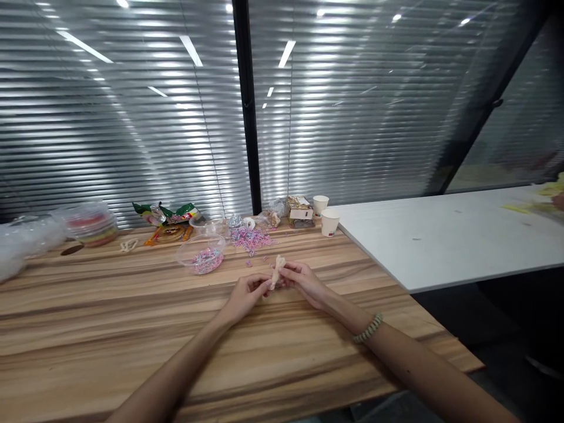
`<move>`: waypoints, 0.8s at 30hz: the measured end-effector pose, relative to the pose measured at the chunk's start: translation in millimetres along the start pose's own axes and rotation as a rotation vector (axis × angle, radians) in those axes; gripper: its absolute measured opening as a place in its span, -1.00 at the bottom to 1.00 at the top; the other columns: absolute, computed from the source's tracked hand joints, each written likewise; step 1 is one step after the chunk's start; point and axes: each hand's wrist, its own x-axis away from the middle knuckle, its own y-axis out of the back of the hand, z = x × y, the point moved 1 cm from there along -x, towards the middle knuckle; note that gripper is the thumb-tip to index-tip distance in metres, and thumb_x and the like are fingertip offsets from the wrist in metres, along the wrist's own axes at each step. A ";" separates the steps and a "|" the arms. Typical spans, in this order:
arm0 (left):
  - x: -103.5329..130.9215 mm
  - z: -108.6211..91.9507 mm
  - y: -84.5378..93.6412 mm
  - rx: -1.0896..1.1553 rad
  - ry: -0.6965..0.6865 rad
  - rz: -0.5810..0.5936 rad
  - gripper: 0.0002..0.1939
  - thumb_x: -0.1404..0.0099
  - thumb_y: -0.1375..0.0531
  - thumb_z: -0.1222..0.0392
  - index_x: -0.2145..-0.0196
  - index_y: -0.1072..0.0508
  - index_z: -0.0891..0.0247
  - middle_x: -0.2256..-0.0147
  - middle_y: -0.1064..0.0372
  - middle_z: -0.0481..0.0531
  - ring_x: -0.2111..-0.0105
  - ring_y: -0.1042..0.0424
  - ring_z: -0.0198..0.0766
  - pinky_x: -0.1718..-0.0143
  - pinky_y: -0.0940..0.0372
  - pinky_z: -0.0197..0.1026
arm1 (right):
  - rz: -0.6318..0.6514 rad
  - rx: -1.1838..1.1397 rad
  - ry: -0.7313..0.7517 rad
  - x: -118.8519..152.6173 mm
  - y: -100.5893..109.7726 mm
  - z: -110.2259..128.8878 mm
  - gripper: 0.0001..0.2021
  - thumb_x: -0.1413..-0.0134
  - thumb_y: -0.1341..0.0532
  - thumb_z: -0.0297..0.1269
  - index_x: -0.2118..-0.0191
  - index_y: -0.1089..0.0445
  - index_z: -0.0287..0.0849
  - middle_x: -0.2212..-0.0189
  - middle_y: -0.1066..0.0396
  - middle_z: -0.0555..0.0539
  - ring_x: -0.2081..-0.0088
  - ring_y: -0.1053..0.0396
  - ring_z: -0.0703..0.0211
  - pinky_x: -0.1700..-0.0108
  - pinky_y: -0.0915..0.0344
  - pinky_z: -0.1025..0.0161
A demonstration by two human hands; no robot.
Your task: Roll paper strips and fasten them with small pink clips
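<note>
My left hand (247,294) and my right hand (302,281) meet over the wooden table (132,329), fingers pinched together on a small pale beige chain-like piece (277,269) that sticks up between them. A bead bracelet (368,329) circles my right wrist. Just beyond my hands lies a loose heap of pink and pastel clips (250,238), with a few strays on the wood. A clear plastic bowl (203,254) holding more of the same clips stands to the left of the heap.
Two paper cups (329,222) and a small box (300,211) stand at the back. Snack wrappers (170,214), a clear lidded tub (91,224) and plastic bags (22,241) line the back left. A white table (453,241) adjoins on the right. Window blinds rise behind.
</note>
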 end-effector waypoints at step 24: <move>-1.1 17.6 4.8 -0.648 -0.274 -0.141 -0.73 -0.22 0.04 0.16 0.35 -0.42 0.30 0.34 -0.28 0.10 0.30 -0.21 -0.29 0.21 -0.09 -0.25 | -0.156 1.045 0.061 -0.3 20.1 -11.4 -0.38 0.21 0.13 0.19 0.25 -0.26 -0.28 0.32 -0.27 -0.02 0.50 0.12 0.75 0.38 0.28 0.63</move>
